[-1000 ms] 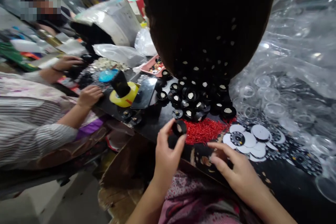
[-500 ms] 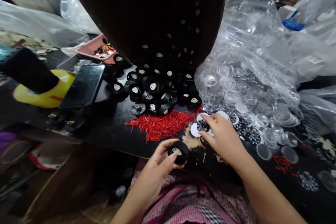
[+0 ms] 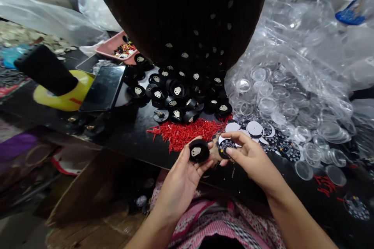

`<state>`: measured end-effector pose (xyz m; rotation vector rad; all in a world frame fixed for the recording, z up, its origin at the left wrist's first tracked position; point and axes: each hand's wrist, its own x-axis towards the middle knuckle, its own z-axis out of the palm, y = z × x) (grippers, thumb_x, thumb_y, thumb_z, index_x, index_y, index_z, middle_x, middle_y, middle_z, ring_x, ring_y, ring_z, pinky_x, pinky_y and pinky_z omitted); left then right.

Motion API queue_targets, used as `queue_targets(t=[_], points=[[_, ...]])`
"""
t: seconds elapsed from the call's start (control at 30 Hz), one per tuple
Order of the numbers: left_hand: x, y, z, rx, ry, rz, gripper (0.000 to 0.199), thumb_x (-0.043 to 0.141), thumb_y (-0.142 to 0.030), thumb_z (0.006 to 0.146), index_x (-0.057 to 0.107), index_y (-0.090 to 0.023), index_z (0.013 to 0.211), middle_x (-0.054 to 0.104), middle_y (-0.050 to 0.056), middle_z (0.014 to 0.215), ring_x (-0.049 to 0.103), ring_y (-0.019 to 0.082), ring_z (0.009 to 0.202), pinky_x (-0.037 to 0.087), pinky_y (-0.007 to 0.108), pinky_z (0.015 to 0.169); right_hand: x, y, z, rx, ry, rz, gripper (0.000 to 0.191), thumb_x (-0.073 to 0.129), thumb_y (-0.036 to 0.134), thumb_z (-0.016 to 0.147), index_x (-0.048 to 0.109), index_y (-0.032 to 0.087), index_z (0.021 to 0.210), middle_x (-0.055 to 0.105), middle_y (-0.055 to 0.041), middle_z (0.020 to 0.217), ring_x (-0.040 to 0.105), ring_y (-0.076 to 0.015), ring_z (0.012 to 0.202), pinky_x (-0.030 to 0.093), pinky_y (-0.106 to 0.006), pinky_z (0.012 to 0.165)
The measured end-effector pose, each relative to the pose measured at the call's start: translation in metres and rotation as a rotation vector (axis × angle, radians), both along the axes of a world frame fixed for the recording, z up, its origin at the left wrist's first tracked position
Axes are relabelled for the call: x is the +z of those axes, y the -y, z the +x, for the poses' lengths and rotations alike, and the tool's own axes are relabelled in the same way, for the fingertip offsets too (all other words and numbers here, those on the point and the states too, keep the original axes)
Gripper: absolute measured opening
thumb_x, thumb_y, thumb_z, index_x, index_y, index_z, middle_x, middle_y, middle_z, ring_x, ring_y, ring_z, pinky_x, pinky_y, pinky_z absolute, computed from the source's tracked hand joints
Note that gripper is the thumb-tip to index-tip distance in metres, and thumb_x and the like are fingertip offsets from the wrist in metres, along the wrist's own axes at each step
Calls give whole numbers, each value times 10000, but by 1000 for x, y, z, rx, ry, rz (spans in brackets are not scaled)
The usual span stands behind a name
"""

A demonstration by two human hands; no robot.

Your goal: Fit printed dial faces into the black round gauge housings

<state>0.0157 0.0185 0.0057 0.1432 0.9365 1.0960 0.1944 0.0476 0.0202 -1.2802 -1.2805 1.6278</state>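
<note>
Above the table [image 3: 131, 132], curled hands [image 3: 184, 179] [image 3: 253, 157] grasp a casing [image 3: 199, 151] (left) and printed disc [image 3: 224, 147] (right).

1. Black cup [image 3: 202, 157]: underside concealed by the left fingers [image 3: 205, 166].
2. Printed disc [image 3: 224, 146]: partly covered by the right fingers [image 3: 237, 136]; markings too small to read.
3. Large dark object [image 3: 181, 4]: truncated by the upper edge; too dark to identify.
4. Transparent plastic bag [image 3: 295, 31]: cut off above and at right, partly veiling the clear round covers [image 3: 267, 104].
5. Yellow roll [image 3: 54, 101]: partly hidden behind a black object [image 3: 45, 69].
6. Pale heap [image 3: 35, 35]: cropped at left; individual pieces indistinct.
7. Cardboard box [image 3: 84, 190] below the tabletop [image 3: 133, 134]: shadowed interior, contents largely indeterminable.
</note>
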Motion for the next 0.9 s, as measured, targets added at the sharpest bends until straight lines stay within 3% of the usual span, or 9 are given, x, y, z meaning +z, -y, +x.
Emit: queue_targets(t=[0.13, 0.27, 0.4, 0.63, 0.9], points=[[-4, 1, 7, -31, -34, 36, 389, 602, -429, 898, 630, -216, 1223, 725, 89, 1191, 700, 228, 1044, 539, 374, 950, 6, 3, 0, -143, 290, 176, 158, 608, 307, 868, 642, 211, 988, 680, -35, 966, 648, -191, 929, 514, -352, 858], [-6, 8, 18, -92, -79, 104, 318, 599, -399, 902, 664, -324, 1204, 663, 10, 1322, 603, 249, 1234, 506, 401, 1016, 14, 8, -12, -191, 414, 271, 114, 592, 313, 884, 633, 214, 924, 673, -23, 874, 628, -173, 808, 506, -310, 738], [-11, 14, 22, -113, -219, 155, 342, 629, -402, 884, 658, -384, 1225, 582, -31, 1423, 461, 256, 1377, 408, 429, 1122, 14, 9, -20, -162, 429, 253, 94, 594, 305, 879, 579, 213, 888, 646, -21, 843, 620, -168, 768, 491, -304, 687], [-16, 15, 16, -150, -219, 196, 407, 664, -374, 867, 644, -322, 1270, 540, 29, 1466, 450, 290, 1381, 466, 419, 1076, 10, 5, -13, -95, 293, 86, 131, 612, 305, 858, 521, 216, 830, 575, 27, 745, 575, -130, 653, 460, -276, 601], [-14, 13, 12, -226, -312, 247, 356, 695, -291, 835, 669, -285, 1190, 663, 40, 1314, 605, 237, 1223, 473, 367, 1054, 8, 9, -11, -8, 384, 131, 115, 598, 277, 853, 522, 215, 912, 583, 17, 814, 559, -128, 687, 446, -268, 628]])
